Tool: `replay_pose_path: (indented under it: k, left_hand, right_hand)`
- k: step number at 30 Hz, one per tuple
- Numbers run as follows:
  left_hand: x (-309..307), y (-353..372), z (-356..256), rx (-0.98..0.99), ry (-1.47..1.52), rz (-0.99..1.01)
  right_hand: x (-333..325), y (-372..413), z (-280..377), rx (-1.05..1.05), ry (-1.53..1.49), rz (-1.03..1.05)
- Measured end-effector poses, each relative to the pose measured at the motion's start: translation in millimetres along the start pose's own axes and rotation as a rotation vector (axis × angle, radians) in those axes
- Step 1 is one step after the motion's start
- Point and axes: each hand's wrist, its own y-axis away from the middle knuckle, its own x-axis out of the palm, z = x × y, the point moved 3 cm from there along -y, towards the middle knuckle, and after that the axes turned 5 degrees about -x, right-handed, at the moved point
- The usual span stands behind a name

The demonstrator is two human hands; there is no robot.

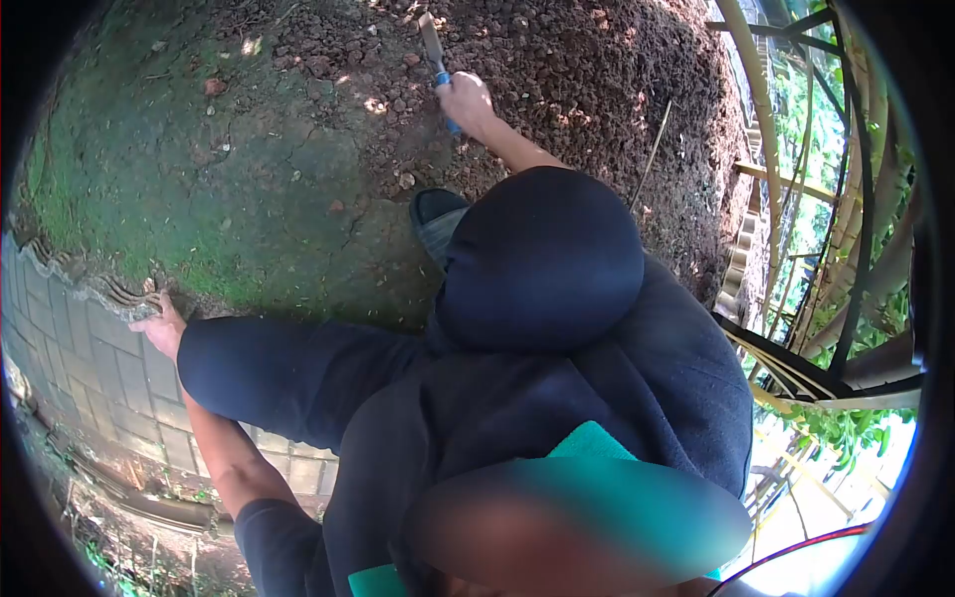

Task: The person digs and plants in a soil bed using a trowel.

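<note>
My right hand [468,103] is closed around the blue handle of a narrow-bladed hand trowel [432,42]. The trowel's flat metal blade points away from me, over loose reddish-brown soil [567,70]. At the left, my left hand [163,328] grips the rim of a wavy border edging [104,296], fingers bent over it; part of the grip is hard to make out. Smooth, mossy ground [249,199] lies between the two hands, with the broken-up soil beyond it.
My bent knees in dark trousers [542,264] fill the middle, and a dark shoe [438,221] stands on the soil's edge. Grey paving [119,373] runs along the left beyond the edging. Bamboo poles [761,119] and a corrugated strip [738,261] border the right. A thin stick [652,149] lies on the soil.
</note>
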Motion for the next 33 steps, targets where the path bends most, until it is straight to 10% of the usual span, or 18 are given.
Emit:
replay_pose_path:
  k: [5,11,15,33]
  left_hand:
    - [-4.8,5.5,-8.5,0.074,-0.038,-0.003]
    - [-1.5,0.9,1.6,0.017,-0.012,0.013]
    - [-0.2,0.6,-0.5,0.029,-0.061,-0.011]
    - [-9.3,9.4,-9.8,0.062,-0.118,0.03]
  right_hand:
    - [-74.6,18.3,-7.9,0.463,-0.958,-0.044]
    - [-112.8,4.2,-10.6,0.158,-0.633,-0.137]
    - [-83.2,-39.9,-2.3,0.013,0.269,-0.062]
    - [-62.1,-105.0,41.4,0.287,-0.001,-0.266]
